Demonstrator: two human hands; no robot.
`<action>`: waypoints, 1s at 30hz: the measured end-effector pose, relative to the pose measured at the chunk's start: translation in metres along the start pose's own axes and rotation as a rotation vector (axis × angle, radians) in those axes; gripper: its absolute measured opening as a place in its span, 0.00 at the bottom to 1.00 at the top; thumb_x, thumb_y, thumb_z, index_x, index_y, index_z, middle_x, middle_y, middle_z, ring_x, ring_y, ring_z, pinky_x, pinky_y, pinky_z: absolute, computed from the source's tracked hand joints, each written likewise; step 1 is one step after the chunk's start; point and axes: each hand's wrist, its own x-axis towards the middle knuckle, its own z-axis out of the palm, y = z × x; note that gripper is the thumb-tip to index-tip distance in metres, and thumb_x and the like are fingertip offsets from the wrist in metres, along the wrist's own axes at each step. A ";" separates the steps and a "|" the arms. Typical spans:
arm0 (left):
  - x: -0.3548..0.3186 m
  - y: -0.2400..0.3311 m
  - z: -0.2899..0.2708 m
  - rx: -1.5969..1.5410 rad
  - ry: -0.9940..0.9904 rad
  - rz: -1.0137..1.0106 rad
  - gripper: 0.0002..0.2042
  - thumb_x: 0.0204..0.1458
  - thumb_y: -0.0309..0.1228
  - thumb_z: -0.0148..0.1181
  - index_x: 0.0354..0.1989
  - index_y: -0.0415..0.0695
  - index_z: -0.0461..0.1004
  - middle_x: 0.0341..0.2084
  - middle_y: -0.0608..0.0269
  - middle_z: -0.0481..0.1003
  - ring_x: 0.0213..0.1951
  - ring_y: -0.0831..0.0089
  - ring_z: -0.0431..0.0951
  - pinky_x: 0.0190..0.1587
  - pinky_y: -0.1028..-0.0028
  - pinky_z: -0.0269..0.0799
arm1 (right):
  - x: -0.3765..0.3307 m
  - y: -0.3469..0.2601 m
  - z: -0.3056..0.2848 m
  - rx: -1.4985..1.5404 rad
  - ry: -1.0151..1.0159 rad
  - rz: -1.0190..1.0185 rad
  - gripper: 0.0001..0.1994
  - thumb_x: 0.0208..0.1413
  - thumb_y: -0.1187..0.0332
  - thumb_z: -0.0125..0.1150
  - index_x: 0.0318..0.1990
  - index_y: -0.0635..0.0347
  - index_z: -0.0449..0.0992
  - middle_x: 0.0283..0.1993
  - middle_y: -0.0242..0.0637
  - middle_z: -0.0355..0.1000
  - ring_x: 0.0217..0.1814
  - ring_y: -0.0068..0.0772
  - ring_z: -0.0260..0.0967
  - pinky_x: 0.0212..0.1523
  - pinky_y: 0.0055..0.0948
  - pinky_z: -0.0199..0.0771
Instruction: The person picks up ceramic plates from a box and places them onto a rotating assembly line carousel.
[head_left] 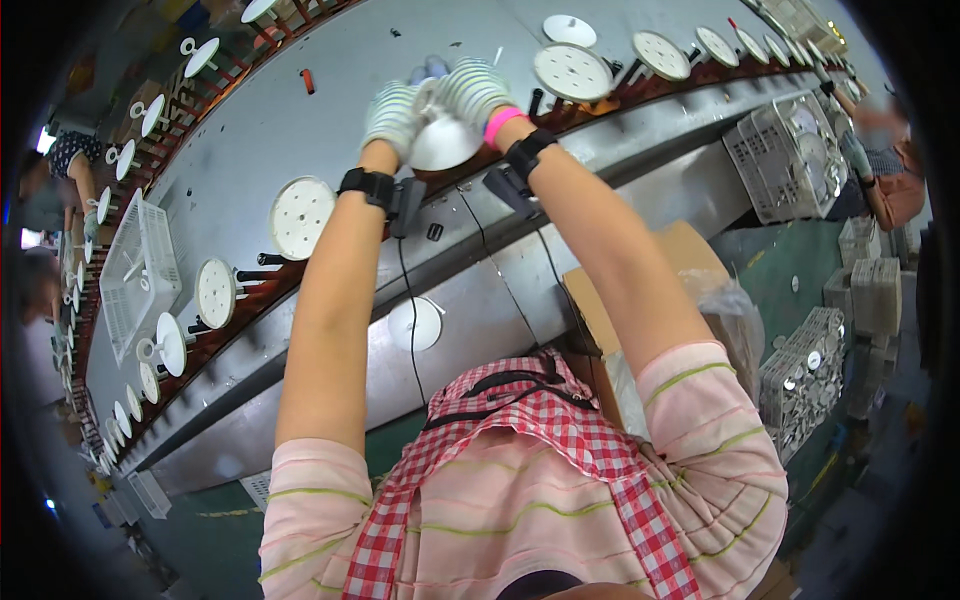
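Fingers of both gloved hands curl closed around a white round disc (443,143); the left hand (393,115) grips its left edge, the right hand (473,92) covers its top right; the disc is held just above the grey metal bench (300,120), near the row of white perforated discs (572,71) standing on the conveyor rail (640,88); a white basket (140,270) sits well to the left.

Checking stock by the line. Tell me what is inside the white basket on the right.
The white basket holds round white discs stacked on edge, seen above its rim and through the mesh wall. How far down they go and whether anything else lies beneath is covered.
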 end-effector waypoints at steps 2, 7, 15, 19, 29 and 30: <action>-0.022 -0.025 0.009 0.058 0.239 0.163 0.17 0.45 0.37 0.58 0.45 0.49 0.73 0.41 0.46 0.72 0.42 0.50 0.72 0.43 0.59 0.69 | -0.037 -0.032 -0.011 0.094 0.167 -0.028 0.20 0.49 0.55 0.51 0.43 0.62 0.74 0.46 0.51 0.71 0.48 0.49 0.70 0.49 0.39 0.68; -0.017 -0.131 0.040 -0.668 0.243 -0.016 0.23 0.44 0.23 0.53 0.52 0.34 0.65 0.53 0.51 0.67 0.55 0.60 0.65 0.59 0.68 0.57 | -0.166 -0.042 0.008 0.677 0.567 -0.629 0.18 0.52 0.59 0.50 0.43 0.62 0.74 0.41 0.47 0.73 0.46 0.45 0.69 0.50 0.36 0.66; -0.080 -0.261 0.015 0.156 0.453 -0.172 0.17 0.53 0.25 0.48 0.51 0.36 0.64 0.43 0.53 0.70 0.40 0.67 0.71 0.47 0.73 0.66 | -0.416 0.151 -0.030 1.406 -0.087 0.486 0.15 0.57 0.61 0.48 0.28 0.63 0.72 0.28 0.38 0.73 0.28 0.29 0.71 0.33 0.29 0.72; -0.089 -0.168 0.001 -0.204 0.660 -0.256 0.16 0.58 0.31 0.43 0.51 0.34 0.64 0.43 0.44 0.71 0.42 0.58 0.73 0.47 0.68 0.67 | -0.492 0.247 0.115 1.413 0.337 1.145 0.17 0.54 0.55 0.50 0.30 0.62 0.73 0.28 0.40 0.74 0.29 0.32 0.72 0.34 0.32 0.72; -0.124 -0.191 -0.005 -0.093 0.517 -0.590 0.28 0.59 0.50 0.35 0.46 0.33 0.68 0.40 0.35 0.72 0.40 0.46 0.73 0.42 0.60 0.67 | -0.508 0.286 0.330 -0.030 -0.413 0.940 0.18 0.53 0.61 0.43 0.46 0.51 0.76 0.55 0.41 0.67 0.54 0.48 0.66 0.52 0.52 0.63; -0.120 -0.185 0.012 -0.087 0.475 -0.620 0.29 0.59 0.51 0.34 0.47 0.33 0.68 0.40 0.36 0.72 0.40 0.45 0.72 0.42 0.60 0.67 | -0.527 0.280 0.342 -0.135 -0.401 0.939 0.18 0.53 0.60 0.43 0.47 0.49 0.76 0.56 0.38 0.67 0.57 0.44 0.65 0.53 0.57 0.59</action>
